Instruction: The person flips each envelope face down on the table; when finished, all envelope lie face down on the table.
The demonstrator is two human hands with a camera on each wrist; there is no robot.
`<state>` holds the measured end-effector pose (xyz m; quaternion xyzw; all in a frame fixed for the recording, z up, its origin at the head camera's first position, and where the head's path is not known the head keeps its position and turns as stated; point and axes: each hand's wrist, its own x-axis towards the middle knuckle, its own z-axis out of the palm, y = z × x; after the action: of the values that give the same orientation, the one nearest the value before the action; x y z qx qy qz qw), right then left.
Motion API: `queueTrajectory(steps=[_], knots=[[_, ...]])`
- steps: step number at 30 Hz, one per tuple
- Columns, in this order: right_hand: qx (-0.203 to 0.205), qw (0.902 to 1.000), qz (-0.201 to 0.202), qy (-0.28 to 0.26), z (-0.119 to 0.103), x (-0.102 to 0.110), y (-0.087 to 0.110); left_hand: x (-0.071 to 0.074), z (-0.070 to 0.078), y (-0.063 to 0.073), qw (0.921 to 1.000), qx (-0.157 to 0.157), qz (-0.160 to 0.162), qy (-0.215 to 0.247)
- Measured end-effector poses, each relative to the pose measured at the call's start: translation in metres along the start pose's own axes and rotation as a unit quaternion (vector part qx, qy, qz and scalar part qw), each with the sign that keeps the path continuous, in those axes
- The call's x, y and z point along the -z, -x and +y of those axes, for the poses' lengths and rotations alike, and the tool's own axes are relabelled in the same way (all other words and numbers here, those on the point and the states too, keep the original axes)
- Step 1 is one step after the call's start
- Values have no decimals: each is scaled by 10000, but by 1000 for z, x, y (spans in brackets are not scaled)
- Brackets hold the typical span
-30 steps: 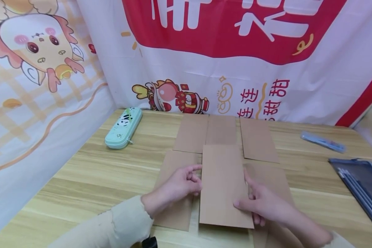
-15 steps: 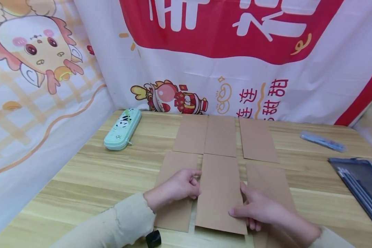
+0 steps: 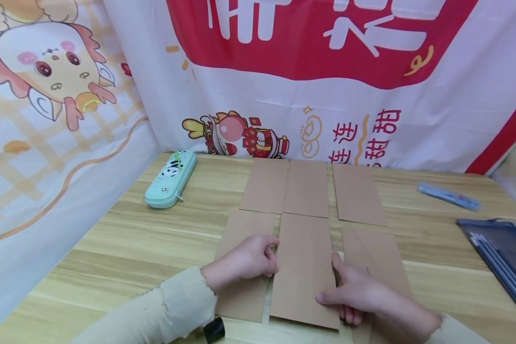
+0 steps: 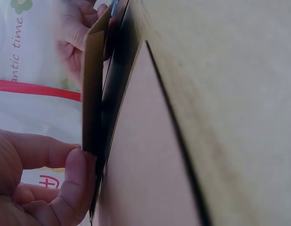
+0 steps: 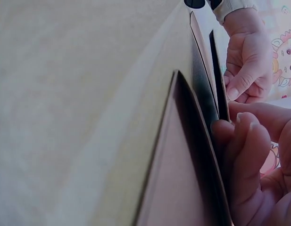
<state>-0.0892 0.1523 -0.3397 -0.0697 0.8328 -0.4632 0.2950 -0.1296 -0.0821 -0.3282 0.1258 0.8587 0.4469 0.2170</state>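
Note:
A plain brown cardboard rectangle (image 3: 305, 272) lies between my hands, its near edge raised a little over the table. My right hand (image 3: 354, 289) grips its right edge, thumb (image 5: 258, 115) on top and other fingers curled beneath. On the opposite side, my left hand (image 3: 255, 258) pinches the left edge with curled fingers. In the left wrist view a dark gap shows under the held cardboard (image 4: 92, 94). Another cardboard rectangle (image 3: 241, 303) lies under my left forearm, and one more (image 3: 378, 253) lies partly hidden by my right hand.
Three more cardboard rectangles (image 3: 264, 186) form a back row on the wooden table (image 3: 124, 267). A mint panda pencil case (image 3: 171, 179) stands at the back left. To the right lie a light-blue slim packet (image 3: 448, 195) and a dark mesh pouch (image 3: 505, 253) with grey sticks.
Both hands have drawn the held cardboard toward me and slightly left, uncovering the back middle rectangle. It has also come down closer to the table. In the last half second it has hardly moved.

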Motion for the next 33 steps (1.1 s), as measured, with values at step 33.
queueTrajectory(steps=[33], knots=[[109, 9926, 886, -823, 48, 104, 45, -48, 45, -25, 9579, -868, -404, 2707]])
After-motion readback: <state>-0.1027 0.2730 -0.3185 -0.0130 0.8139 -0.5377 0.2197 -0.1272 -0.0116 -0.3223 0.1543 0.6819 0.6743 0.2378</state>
